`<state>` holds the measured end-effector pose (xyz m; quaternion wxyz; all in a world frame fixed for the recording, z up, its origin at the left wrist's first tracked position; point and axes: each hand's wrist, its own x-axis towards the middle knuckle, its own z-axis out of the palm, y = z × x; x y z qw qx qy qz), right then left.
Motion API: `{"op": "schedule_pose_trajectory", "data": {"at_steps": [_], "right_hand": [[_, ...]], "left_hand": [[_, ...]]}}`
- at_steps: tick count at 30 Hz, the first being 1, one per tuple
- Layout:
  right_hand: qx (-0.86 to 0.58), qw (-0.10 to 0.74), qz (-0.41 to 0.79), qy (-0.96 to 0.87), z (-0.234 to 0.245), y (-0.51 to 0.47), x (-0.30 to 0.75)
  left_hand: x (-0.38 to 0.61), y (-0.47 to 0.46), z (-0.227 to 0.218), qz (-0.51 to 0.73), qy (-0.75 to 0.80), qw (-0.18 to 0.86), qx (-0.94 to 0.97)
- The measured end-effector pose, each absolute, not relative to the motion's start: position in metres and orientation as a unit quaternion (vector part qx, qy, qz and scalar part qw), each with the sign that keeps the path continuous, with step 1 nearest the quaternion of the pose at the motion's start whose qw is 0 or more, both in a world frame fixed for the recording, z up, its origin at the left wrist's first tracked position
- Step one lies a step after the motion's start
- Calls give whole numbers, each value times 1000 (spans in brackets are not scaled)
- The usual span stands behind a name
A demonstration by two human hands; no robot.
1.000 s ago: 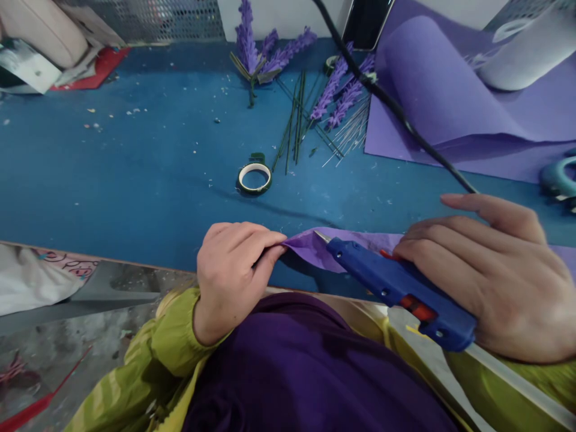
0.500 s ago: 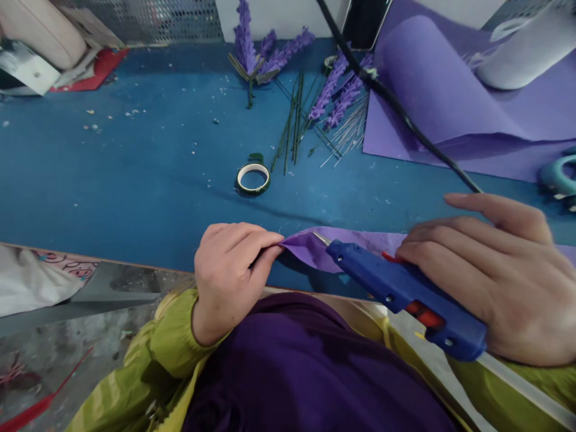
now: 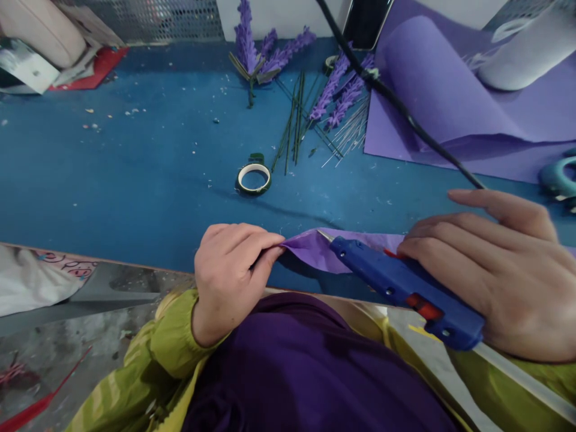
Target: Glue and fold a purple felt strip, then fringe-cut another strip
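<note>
While the person sits at the blue table (image 3: 112, 168), both hands work at its near edge.

Left hand (image 3: 229, 270): clenched in a pinch, with thumb and forefinger clamped on the pointed end of a purple paper strip (image 3: 310, 247). The other fingers are curled in. The strip runs right from the pinch along the table edge and passes behind the glue gun (image 3: 405, 288).

Right hand (image 3: 495, 270): wrapped around the rear of the blue glue gun, with the uppermost finger lifted straight, clear of the body. The gun is tilted, nozzle pointing left and up. Its metal tip sits at the strip, just right of the left-hand pinch. Can't tell whether the tip actually touches the paper. A black cord (image 3: 396, 102) runs from behind the right hand diagonally up across the table.

Rest of the bench:
- tape roll (image 3: 254, 178) lies flat mid-table, well apart from both hands
- green wires (image 3: 294, 120) fan out beyond the tape
- lavender sprigs (image 3: 258, 51) lie at the far edge, with more of them just right of the wires, partly under the cord
- large purple sheet (image 3: 450, 102) sits far right, curled up at the back, with a white roll (image 3: 526, 54) lying on it
- teal ring (image 3: 558, 177) is cut off by the right frame edge

Yellow-green sleeve (image 3: 171, 342) on the left arm; dark purple cloth (image 3: 306, 372) covers the lap.
</note>
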<state>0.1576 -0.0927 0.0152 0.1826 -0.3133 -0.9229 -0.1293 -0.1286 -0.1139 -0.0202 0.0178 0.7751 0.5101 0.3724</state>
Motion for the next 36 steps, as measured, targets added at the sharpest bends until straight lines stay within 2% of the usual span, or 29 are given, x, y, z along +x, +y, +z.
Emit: {"op": "schedule_pose_trajectory", "data": {"at_steps": [9, 15, 20, 31, 33, 36], "right_hand": [[-294, 216, -47, -930, 37, -55, 175], [-237, 131, -48, -962, 31, 6, 152], [-236, 59, -111, -963, 16, 39, 138], [-262, 88, 54, -960, 15, 49, 149], [-283, 108, 55, -951, 19, 48, 157], [-342, 160, -6, -926, 35, 26, 170]], "left_hand": [[-128, -112, -22, 371, 506, 12, 778], [-129, -113, -20, 372, 504, 24, 779], [-128, -112, -19, 367, 498, 42, 785], [-130, -112, -16, 362, 489, 54, 792], [-131, -112, -16, 358, 490, 60, 793], [-131, -112, -15, 355, 490, 73, 793]]}}
